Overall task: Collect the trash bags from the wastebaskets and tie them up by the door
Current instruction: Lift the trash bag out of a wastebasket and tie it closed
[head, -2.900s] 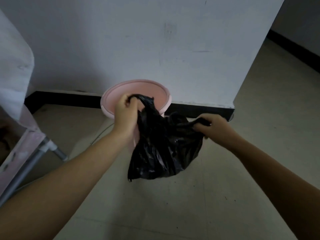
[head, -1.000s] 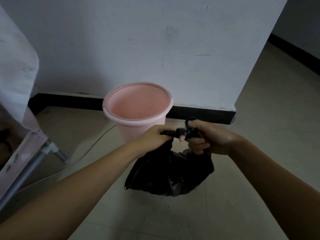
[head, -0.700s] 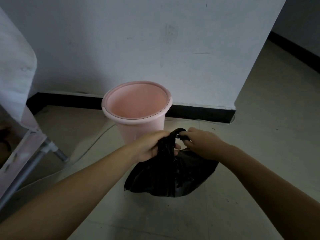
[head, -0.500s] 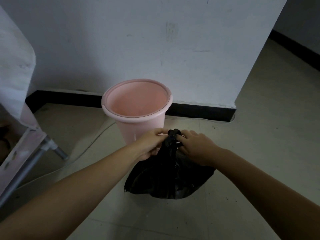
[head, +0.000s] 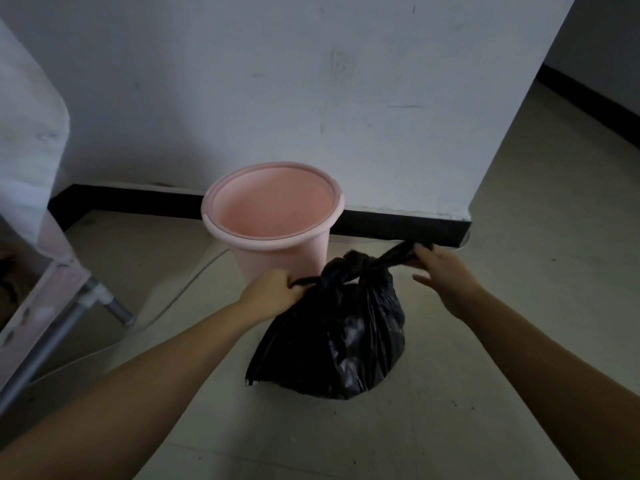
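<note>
A black trash bag (head: pixel 339 337) sits on the floor (head: pixel 485 393) just before the pink wastebasket (head: pixel 273 220). The left hand (head: pixel 273 294) grips one bag tail; the right hand (head: pixel 441 271) seems to pinch the other beside the knot (head: pixel 353 263).

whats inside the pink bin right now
The pink bin shows only its bare pink inner wall, no liner. Its bottom is out of view. The black bag sits knotted on the floor beside it.
</note>
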